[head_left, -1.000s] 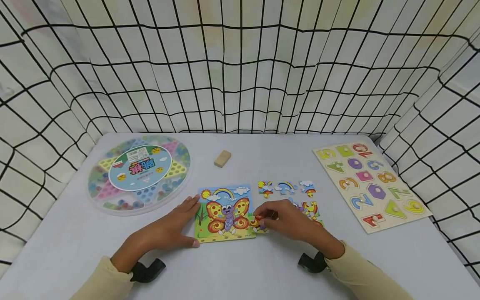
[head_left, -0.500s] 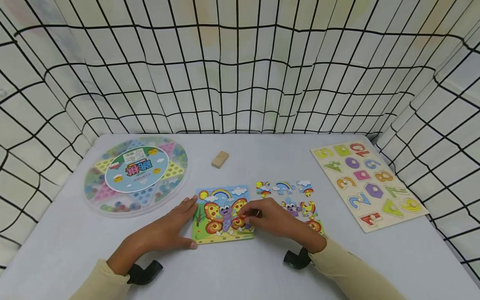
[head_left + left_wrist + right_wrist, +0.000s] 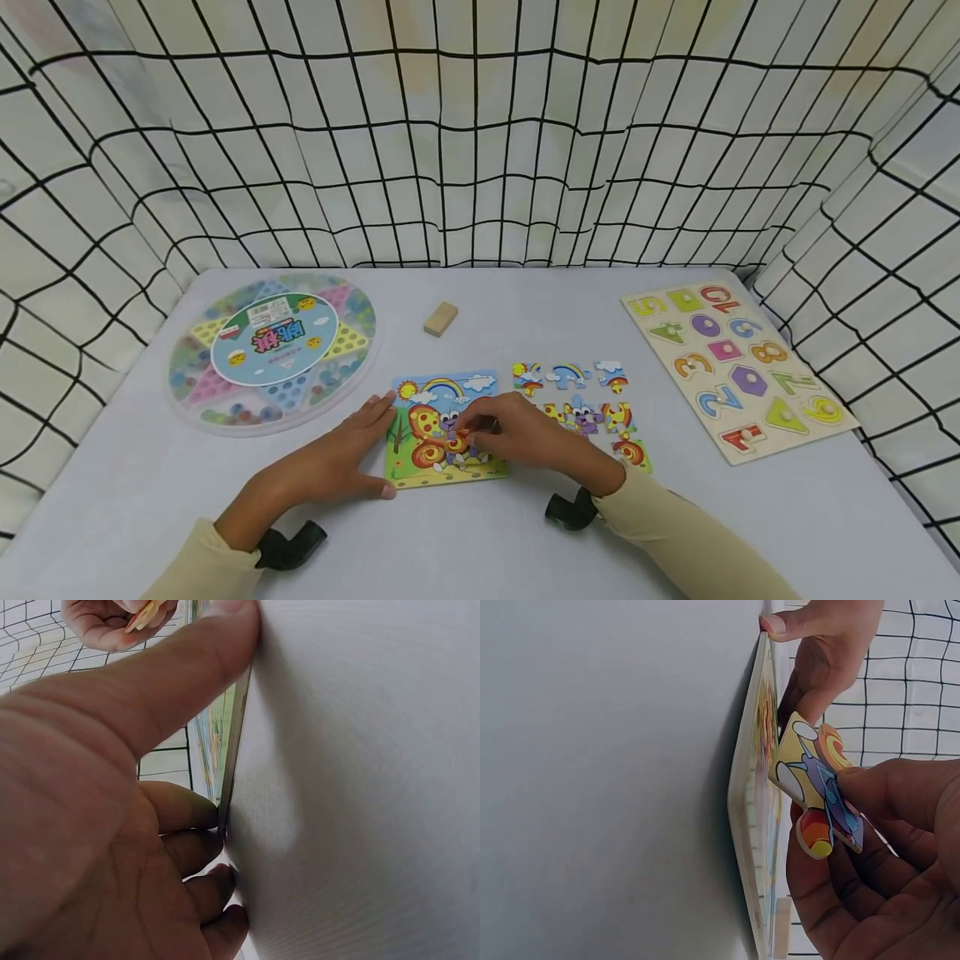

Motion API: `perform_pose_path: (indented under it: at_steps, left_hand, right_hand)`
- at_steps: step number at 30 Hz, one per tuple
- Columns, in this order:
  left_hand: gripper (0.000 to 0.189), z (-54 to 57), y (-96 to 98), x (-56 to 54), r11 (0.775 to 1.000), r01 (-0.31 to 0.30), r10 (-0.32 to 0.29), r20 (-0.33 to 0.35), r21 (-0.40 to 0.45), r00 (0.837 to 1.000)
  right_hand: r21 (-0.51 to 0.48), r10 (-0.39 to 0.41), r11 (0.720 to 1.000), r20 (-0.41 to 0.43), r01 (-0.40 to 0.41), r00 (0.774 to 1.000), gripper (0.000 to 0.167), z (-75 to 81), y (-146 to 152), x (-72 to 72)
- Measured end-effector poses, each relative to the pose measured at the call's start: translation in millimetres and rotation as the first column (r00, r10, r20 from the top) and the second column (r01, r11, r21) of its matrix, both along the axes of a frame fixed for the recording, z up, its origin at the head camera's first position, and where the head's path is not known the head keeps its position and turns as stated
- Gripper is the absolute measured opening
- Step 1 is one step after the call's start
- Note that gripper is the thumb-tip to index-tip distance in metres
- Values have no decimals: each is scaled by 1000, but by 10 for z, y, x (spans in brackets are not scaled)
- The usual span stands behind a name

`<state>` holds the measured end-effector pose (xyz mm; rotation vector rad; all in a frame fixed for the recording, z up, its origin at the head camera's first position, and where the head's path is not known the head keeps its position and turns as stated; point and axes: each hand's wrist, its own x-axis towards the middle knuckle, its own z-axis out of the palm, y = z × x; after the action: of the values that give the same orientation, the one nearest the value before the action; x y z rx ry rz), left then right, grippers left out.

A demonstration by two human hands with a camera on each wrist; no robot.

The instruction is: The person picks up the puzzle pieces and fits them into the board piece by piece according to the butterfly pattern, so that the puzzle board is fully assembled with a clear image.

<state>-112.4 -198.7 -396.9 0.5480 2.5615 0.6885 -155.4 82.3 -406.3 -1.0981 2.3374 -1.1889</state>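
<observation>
Purple-yellow puzzle piece point(image 3: 821, 784), diagonal lengthwise

The white table point(image 3: 480, 542) is lit brightly and evenly around the butterfly board point(image 3: 423, 425), along whose edge soft shadows are cast in both wrist views.

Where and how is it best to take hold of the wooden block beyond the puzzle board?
I would pinch the wooden block by its long sides, near the middle, coming from above. It is oblong and lies flat on the table, apart from other things, so both sides look reachable.
</observation>
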Motion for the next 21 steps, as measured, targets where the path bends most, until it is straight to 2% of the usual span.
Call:
perform_pose_path:
  at_steps: [10, 21]
  left_hand:
    - [106, 6, 2, -9, 1000, 5, -5, 6, 0, 1000]
    - [106, -1, -18, -11, 1000, 19, -19, -7, 13, 1000]
  right_hand:
    - [25, 11, 1000, 37, -12, 999, 18, -22, -173, -7]
    - [93, 22, 995, 8, -22, 1000, 16, -29, -304, 5]
